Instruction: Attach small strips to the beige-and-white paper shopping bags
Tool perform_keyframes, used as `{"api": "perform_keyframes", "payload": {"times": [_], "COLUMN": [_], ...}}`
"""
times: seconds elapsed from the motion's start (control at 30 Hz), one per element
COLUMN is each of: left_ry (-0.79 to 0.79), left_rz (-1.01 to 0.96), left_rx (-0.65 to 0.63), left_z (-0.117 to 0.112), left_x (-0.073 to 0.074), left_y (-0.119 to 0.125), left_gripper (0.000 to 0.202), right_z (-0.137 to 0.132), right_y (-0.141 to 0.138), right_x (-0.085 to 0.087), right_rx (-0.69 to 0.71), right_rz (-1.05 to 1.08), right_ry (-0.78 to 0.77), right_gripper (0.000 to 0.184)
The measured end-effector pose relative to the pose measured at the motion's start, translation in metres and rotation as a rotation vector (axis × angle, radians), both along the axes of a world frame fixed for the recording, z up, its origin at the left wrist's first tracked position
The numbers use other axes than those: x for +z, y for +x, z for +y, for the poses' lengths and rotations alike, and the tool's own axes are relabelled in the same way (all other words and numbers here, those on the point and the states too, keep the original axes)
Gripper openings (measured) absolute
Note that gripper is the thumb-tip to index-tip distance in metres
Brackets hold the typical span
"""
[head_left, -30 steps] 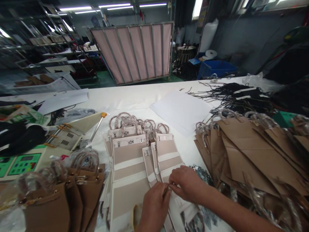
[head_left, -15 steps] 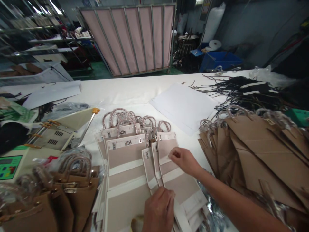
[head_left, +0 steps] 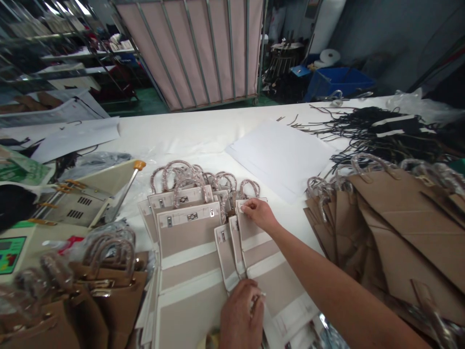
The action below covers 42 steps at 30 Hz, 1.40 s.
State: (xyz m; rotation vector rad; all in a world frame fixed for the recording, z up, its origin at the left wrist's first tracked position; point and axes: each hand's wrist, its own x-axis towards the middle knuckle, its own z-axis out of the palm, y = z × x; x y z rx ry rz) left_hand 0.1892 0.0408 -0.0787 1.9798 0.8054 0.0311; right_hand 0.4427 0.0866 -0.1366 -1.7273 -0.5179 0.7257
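Observation:
Several flat beige-and-white paper bags (head_left: 189, 242) with wrapped rope handles lie overlapped on the white table (head_left: 203, 135). My right hand (head_left: 256, 213) reaches forward and pinches at the top flap of the rightmost small bag (head_left: 263, 271), fingers closed on something too small to name. My left hand (head_left: 241, 315) is curled near the bottom edge, fingers pressed on the lower part of the same bag and pinching something small and pale.
Brown paper bags are stacked at the right (head_left: 395, 228) and lower left (head_left: 72, 295). A cream machine with a green panel (head_left: 43, 223) sits at the left. White sheets (head_left: 283, 157) and black cords (head_left: 381, 131) lie farther back. A pink-panelled cart (head_left: 203, 48) stands behind the table.
My right hand has moved away from my left hand, up along the small bag to its top flap. My left hand stayed low on the bag.

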Motion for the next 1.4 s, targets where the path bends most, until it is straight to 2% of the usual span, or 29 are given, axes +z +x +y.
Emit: {"api": "perform_keyframes", "payload": {"times": [0.1,0.17,0.27,0.33,0.4,0.5,0.53,0.6,0.67,0.77,0.87,0.97,1.1,1.2,1.3,1.37,1.4], "left_ry": [0.005,-0.012,-0.146,-0.289,-0.417,-0.499,-0.503,-0.493,-0.441,-0.308,-0.194,-0.169,-0.23,-0.234,-0.197,-0.168,-0.165], "left_rz": [0.041,0.056,0.035,-0.035,-0.131,-0.248,-0.27,-0.286,-0.281,-0.25,-0.217,-0.215,-0.258,-0.276,-0.343,-0.342,-0.33], "left_rx": [-0.023,0.012,0.121,0.203,0.3,0.435,0.451,0.439,0.418,0.372,0.283,0.266,0.32,0.313,0.28,0.26,0.243], "left_z": [0.001,0.0,-0.002,-0.003,-0.003,-0.004,-0.006,-0.01,-0.017,-0.029,-0.038,-0.04,-0.032,-0.023,-0.018,-0.019,-0.02], "left_x": [0.007,0.01,0.016,0.024,0.035,0.056,0.062,0.075,0.087,0.102,0.114,0.12,0.121,0.119,0.116,0.114,0.114], "left_y": [0.001,-0.002,-0.01,-0.016,-0.022,-0.031,-0.034,-0.04,-0.047,-0.059,-0.073,-0.085,-0.097,-0.102,-0.103,-0.1,-0.099], "left_gripper": [0.013,0.014,0.013,0.015,0.033,0.072,0.072,0.049,0.031,0.037,0.029,0.016,0.03,0.028,0.023,0.025,0.027], "right_z": [0.002,0.001,-0.014,-0.04,-0.078,-0.139,-0.157,-0.183,-0.196,-0.199,-0.194,-0.188,-0.183,-0.184,-0.184,-0.181,-0.178], "right_y": [-0.005,-0.008,-0.018,-0.036,-0.065,-0.125,-0.146,-0.184,-0.214,-0.238,-0.246,-0.254,-0.262,-0.254,-0.232,-0.217,-0.211], "right_x": [0.0,0.008,0.031,0.051,0.072,0.098,0.105,0.114,0.12,0.127,0.138,0.146,0.148,0.154,0.175,0.196,0.207], "right_rx": [-0.148,-0.23,-0.28,-0.249,-0.144,0.122,0.204,0.278,0.221,0.1,0.099,0.128,0.175,0.297,0.288,0.322,0.387], "right_rz": [0.035,0.081,0.124,0.14,0.17,0.272,0.297,0.298,0.25,0.19,0.168,0.162,0.062,-0.111,-0.375,-0.584,-0.685], "right_ry": [-0.012,-0.004,0.056,0.112,0.139,0.118,0.117,0.099,0.038,-0.05,-0.038,-0.016,-0.107,-0.177,-0.122,-0.04,-0.019], "right_gripper": [0.033,0.037,0.04,0.038,0.036,0.039,0.04,0.038,0.035,0.036,0.04,0.043,0.046,0.036,0.021,0.035,0.039]}}
